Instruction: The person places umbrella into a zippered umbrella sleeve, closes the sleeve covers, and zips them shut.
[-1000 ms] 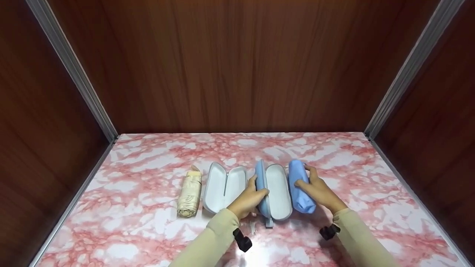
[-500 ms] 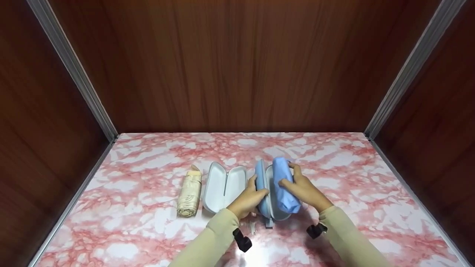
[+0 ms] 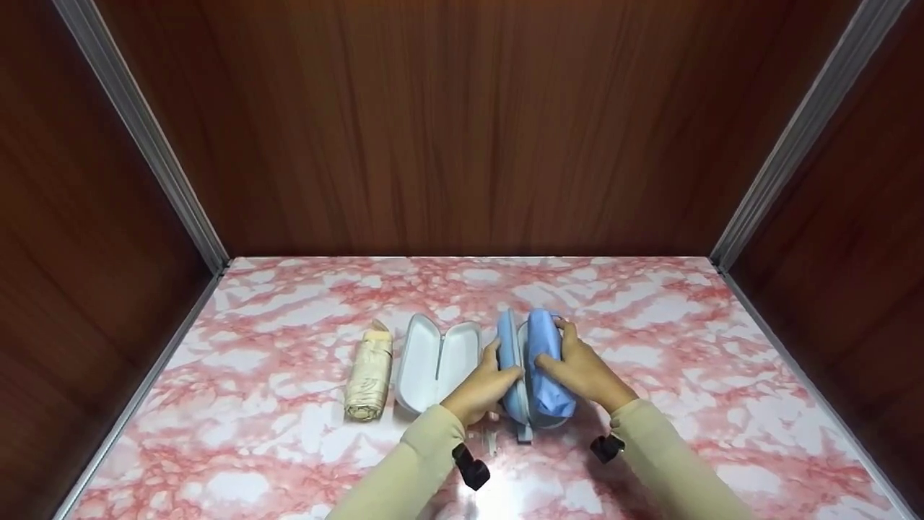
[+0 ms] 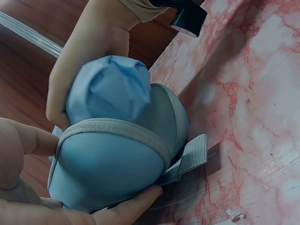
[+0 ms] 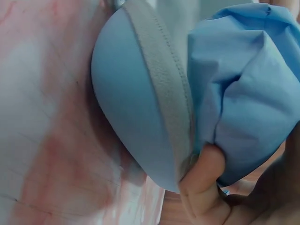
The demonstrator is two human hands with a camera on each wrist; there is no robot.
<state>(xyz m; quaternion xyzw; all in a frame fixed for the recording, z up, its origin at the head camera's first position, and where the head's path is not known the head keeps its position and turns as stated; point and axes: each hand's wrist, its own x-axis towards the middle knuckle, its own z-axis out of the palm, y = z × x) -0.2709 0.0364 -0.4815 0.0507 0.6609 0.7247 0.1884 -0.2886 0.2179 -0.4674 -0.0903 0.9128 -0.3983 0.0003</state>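
Note:
In the head view a blue zip case (image 3: 511,375) stands open, with its left half tipped up. My left hand (image 3: 485,384) grips that half, thumb over its grey rim; in the left wrist view the fingers (image 4: 129,206) curl beneath the shell. A rolled, folded blue umbrella (image 3: 547,365) lies lengthwise over the right half of the case, largely covering its pale inside. My right hand (image 3: 586,368) holds the umbrella from the right side. In the right wrist view one fingertip sits between the umbrella and the stitched case rim (image 5: 164,79).
Left of my left hand lies a second open case (image 3: 417,368) with a white inside. Beyond it is a rolled cream umbrella (image 3: 369,377). A red-and-white marbled tabletop (image 3: 289,462) is enclosed by brown wood panels (image 3: 462,130) at the back and sides.
My right hand has carried the blue umbrella leftward from beside the case to over its right half, then slightly lower. My left hand keeps its grip on the tipped-up half.

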